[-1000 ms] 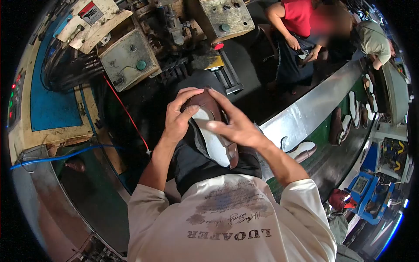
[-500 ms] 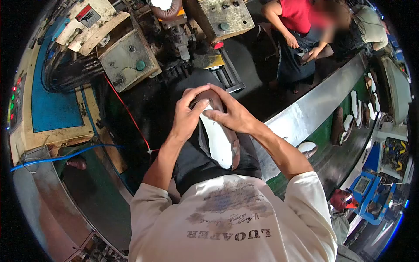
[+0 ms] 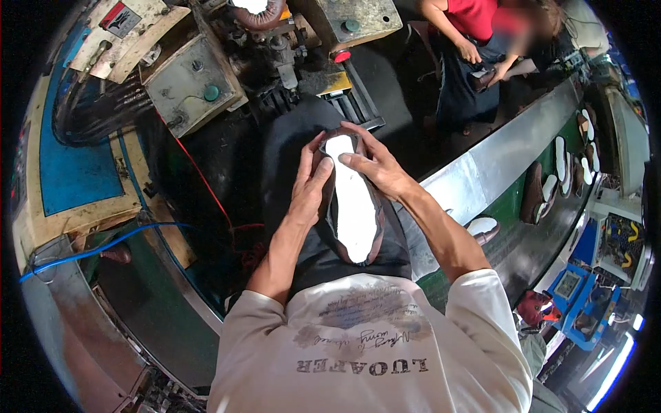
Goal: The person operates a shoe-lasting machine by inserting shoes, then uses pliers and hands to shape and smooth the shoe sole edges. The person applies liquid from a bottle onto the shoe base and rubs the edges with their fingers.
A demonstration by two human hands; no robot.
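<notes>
A brown shoe upper (image 3: 353, 206) with a white sole-shaped underside facing up lies over my lap, its narrower gripped end pointing away from me. My left hand (image 3: 310, 188) is wrapped round its left side near the far end, thumb on the edge of the white surface. On the opposite side my right hand (image 3: 383, 168) grips the same end, fingers round the brown material and thumb pressed on the white part.
Machinery with a control box (image 3: 195, 84) stands ahead at the left, another shoe (image 3: 260, 15) on it. A metal ledge (image 3: 475, 172) runs along the right, beside a conveyor with several shoes (image 3: 533, 193). A co-worker (image 3: 471, 62) holds a shoe beyond.
The shoe has turned so its white underside faces up more fully. Both my hands have shifted slightly right, and my right thumb has come down onto the white surface. Another shoe now shows on the machine.
</notes>
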